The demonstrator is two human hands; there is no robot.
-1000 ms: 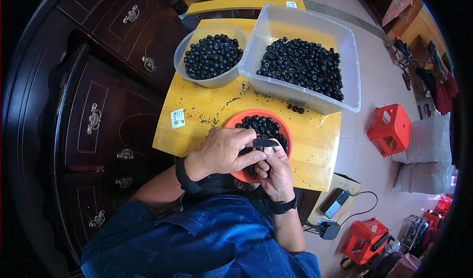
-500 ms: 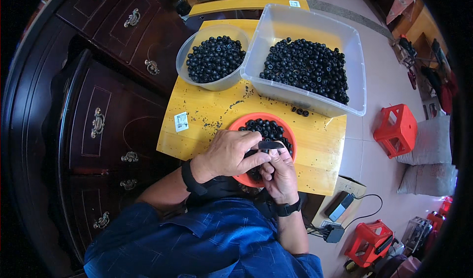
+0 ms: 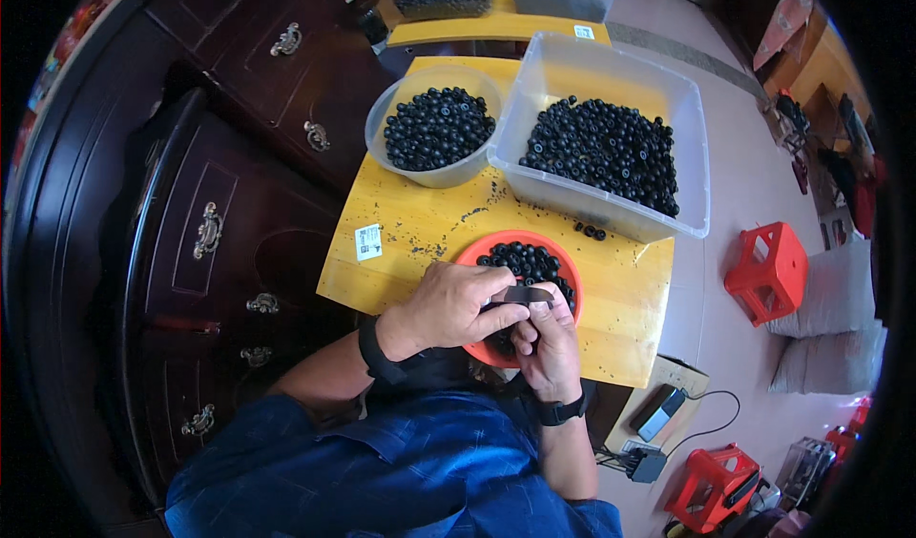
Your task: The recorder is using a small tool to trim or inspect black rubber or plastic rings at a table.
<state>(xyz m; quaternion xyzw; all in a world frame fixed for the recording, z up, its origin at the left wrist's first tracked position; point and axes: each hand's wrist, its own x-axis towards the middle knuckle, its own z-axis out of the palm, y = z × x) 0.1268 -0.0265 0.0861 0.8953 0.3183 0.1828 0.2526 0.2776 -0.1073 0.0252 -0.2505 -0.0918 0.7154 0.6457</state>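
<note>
My left hand (image 3: pixel 447 304) is closed around a short dark blade (image 3: pixel 528 294), whose flat, curved tip points to the right. Close beside it, my right hand (image 3: pixel 551 349) is pinched shut with the thumb up against the blade's tip. Whatever small piece sits between those fingers is hidden. Both hands are over the near part of an orange-red bowl (image 3: pixel 576 285). Inside the bowl lie many small black ring-shaped pieces (image 3: pixel 525 259), partly covered by my hands.
On the yellow table (image 3: pixel 620 338), a round translucent tub (image 3: pixel 429 177) and a large clear bin (image 3: pixel 596 204) hold more black pieces. Several loose pieces (image 3: pixel 591 232) lie before the bin. Black scraps (image 3: pixel 474 213) and a white label (image 3: pixel 368 242) are at left. Dark drawers (image 3: pixel 205 280) flank the table; a red stool (image 3: pixel 768 271) stands right.
The whole view has shifted, so the table and containers appear slightly lower and farther right. The blade has tilted a little at the fingertips; both hands keep their hold.
</note>
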